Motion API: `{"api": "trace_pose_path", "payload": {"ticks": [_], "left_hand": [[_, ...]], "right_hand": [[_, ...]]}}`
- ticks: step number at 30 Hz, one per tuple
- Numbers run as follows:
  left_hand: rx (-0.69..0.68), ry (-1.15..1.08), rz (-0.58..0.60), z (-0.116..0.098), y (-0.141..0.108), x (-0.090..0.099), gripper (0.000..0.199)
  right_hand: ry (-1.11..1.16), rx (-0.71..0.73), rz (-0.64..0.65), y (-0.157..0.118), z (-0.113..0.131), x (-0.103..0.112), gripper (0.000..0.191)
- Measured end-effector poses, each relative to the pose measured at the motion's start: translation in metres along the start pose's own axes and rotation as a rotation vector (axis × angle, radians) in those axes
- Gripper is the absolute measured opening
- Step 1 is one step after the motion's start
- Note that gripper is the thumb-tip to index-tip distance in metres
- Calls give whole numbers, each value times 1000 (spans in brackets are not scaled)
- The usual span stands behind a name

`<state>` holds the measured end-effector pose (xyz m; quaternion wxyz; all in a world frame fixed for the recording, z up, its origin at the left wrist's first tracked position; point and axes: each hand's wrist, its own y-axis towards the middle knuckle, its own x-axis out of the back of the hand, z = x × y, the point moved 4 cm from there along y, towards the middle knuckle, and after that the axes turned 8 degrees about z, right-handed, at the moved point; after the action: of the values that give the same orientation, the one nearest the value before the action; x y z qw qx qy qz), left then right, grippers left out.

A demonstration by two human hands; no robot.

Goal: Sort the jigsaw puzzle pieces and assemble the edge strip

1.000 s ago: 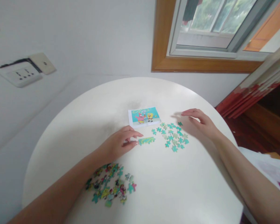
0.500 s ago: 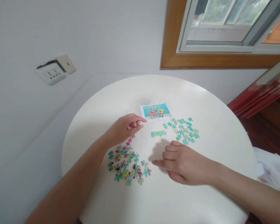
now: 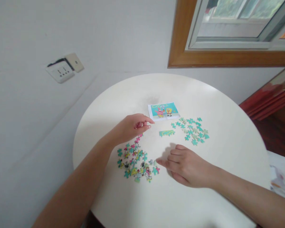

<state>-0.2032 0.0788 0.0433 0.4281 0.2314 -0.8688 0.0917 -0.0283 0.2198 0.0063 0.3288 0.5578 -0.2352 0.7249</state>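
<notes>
My left hand (image 3: 138, 127) hovers over the table, thumb and forefinger apart with nothing visible between them and the other fingers curled. Below it spreads a mixed pile of jigsaw pieces (image 3: 135, 163) in teal, pink and yellow. At the pile's right edge, the stretched forefinger of my right hand (image 3: 184, 166) reaches a pale green jigsaw piece (image 3: 155, 162), partly hidden by the fingertip; its other fingers are bent. A small joined strip of puzzle (image 3: 167, 133) lies between the hands, below the cartoon picture card (image 3: 163, 111).
Several teal and pale green jigsaw pieces (image 3: 194, 131) lie loose to the right of the strip. The round white table (image 3: 137, 90) stands against a wall with a socket (image 3: 60, 71). A wood-framed window (image 3: 218, 59) is at upper right.
My right forefinger has come in to the pale green piece at the pile's edge. My left hand keeps nearly the same pose. The whole view has shifted slightly.
</notes>
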Motion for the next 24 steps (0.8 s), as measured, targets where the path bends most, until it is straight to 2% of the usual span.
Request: {"api": "trace_pose_path", "payload": {"ticks": [6,12,14,24], "left_hand": [[27,-24,42,1,-3,0,25],[88,-26,381,-2,-16,-1,24],[87,-15,448,-5,-21,1,24],[106,25,557,-9,-28,3,26]], "right_hand": [[0,-1,-62,1,0,2,36],[-42,-22,-86,1,0,-2,33],[-59,-37,-103,2,0,-2,32],[-117,-60,-189,7,3,3,29]]}}
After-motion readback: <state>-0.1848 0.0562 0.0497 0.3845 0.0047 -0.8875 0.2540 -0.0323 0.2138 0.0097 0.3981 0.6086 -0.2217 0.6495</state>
